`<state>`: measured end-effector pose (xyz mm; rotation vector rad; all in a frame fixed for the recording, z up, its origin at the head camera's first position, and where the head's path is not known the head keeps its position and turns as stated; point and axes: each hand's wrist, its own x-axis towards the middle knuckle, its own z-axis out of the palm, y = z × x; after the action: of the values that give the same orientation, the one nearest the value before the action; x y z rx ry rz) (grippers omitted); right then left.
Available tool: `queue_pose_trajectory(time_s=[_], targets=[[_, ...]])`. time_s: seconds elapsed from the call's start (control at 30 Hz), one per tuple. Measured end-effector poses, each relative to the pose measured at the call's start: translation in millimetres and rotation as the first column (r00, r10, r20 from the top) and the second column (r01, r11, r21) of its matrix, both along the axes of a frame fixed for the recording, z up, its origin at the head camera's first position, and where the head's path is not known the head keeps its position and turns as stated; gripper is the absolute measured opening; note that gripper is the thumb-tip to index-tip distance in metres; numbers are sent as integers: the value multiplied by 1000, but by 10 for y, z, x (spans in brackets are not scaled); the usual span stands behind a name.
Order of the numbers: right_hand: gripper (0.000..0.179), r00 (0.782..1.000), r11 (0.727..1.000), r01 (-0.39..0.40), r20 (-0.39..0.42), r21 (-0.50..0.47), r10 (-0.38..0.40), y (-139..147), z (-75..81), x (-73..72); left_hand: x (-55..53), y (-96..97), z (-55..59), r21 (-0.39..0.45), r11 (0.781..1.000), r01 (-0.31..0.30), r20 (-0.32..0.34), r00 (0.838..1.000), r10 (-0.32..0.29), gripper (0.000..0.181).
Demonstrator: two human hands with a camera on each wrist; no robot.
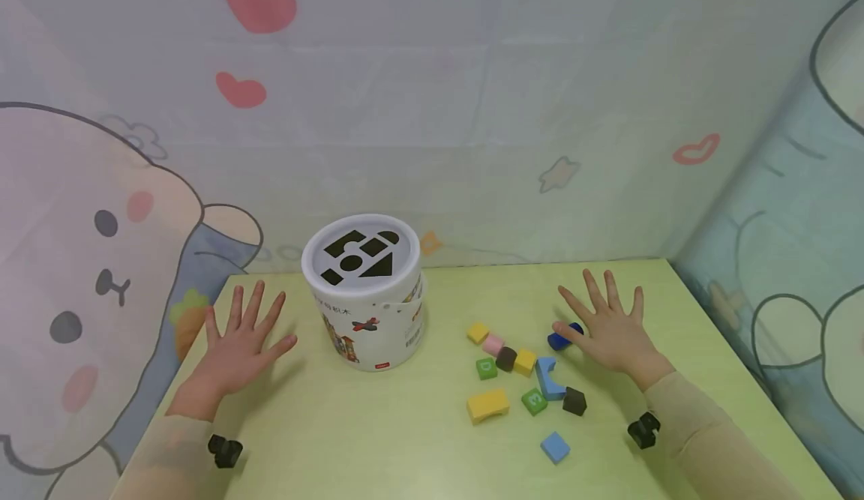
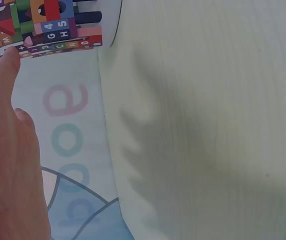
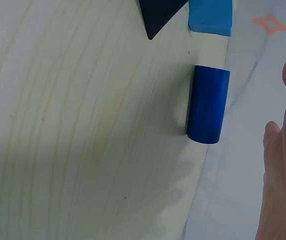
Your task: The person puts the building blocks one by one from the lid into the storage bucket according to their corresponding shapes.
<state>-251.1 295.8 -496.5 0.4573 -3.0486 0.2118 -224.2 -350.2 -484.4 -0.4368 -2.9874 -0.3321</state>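
Observation:
My left hand (image 1: 238, 351) is held over the left side of the table with its fingers spread, holding nothing. To its right stands a white bucket (image 1: 371, 327), its lid (image 1: 361, 254) pierced by cut-out shapes. On the right, my right hand (image 1: 610, 331) is spread over the table, also holding nothing. Its thumb overlaps a dark blue cylinder (image 1: 562, 337) in the head view; the right wrist view shows that cylinder (image 3: 209, 104) lying on its side. Left of this hand lie a blue arch block (image 1: 549, 380), a green letter block (image 1: 534, 401) and a black block (image 1: 574, 401).
More loose blocks lie between bucket and right hand, among them a yellow arch block (image 1: 488, 405), a green D block (image 1: 486, 368) and a pink block (image 1: 493, 345). A blue block (image 1: 556, 447) lies nearer the front. Behind the table (image 1: 351, 432) hangs a printed cloth (image 1: 472, 110).

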Motion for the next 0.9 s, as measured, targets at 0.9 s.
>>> queue_pose_trajectory(time_s=[0.9], targets=[[64,949,730,40,254,-682,185,400,-179,-166,159,651,705,713,697,73,-193,977,95,60]])
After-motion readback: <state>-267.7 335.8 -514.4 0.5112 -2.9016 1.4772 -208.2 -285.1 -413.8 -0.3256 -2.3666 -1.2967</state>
